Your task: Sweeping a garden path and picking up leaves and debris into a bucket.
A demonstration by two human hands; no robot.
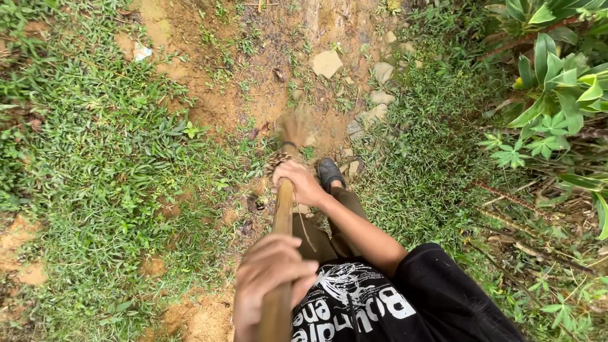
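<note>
From the head camera I look straight down on a dirt path (253, 69) with grass (95, 158) on the left and leafy plants (557, 82) on the far right. Both hands are on a broom: its wooden handle (282, 215) runs from the near edge of the frame away toward the middle, and its brush head (292, 130) sits on the bare soil just beyond the farther hand, blurred at the bristles.

My left hand (269, 278) is the nearer one, low in the frame, fingers curled tight around the handle from the left. My right hand (303, 182) is farther along the stick, close to where the handle meets the woven binding of the brush, and it is also wrapped firmly around the handle, forearm stretching back to the right toward a black printed shirt (380, 304).

Just to the right of the far hand I see a dark shoe (329, 172) planted on the path, with an olive trouser leg (345, 209) behind it. Pale stones (327, 63) lie scattered on the soil farther away, well apart from the brush, and a small pale scrap (142, 52) lies at the far left edge of the dirt
</note>
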